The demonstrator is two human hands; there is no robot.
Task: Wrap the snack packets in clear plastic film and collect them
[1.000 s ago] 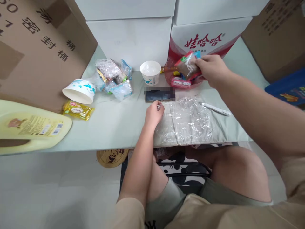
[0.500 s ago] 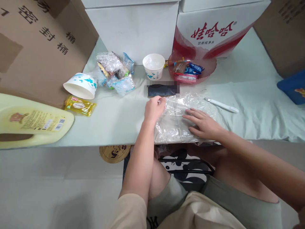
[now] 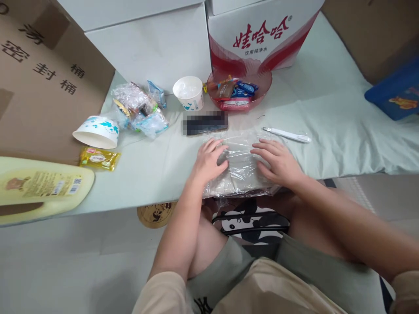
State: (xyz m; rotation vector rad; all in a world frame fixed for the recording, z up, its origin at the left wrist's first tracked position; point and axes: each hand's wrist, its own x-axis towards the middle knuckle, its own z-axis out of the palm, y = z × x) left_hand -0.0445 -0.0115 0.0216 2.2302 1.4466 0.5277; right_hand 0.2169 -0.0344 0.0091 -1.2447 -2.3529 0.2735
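Plastic bag [image 3: 240, 168]: lay flat under both hands' spread fingers.
Left hand [image 3: 207, 160]: earlier pinched bag's corner, now flat.
Right hand [image 3: 278, 161]: flat as before.

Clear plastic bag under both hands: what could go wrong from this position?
The clear plastic bag overhangs the table edge, so it might slide off under the left hand and right hand. The white pen-like tool lies close by the right hand and could get knocked.

Clear, crinkled glossy plastic bag [image 3: 240, 168] at the near edge of a matt pale-green cloth [image 3: 327, 109]. Smooth white paper cup [image 3: 189, 93] (plastic-lined), translucent red plastic bowl [image 3: 241, 91], matt brown cardboard box [image 3: 42, 87] along the left edge.
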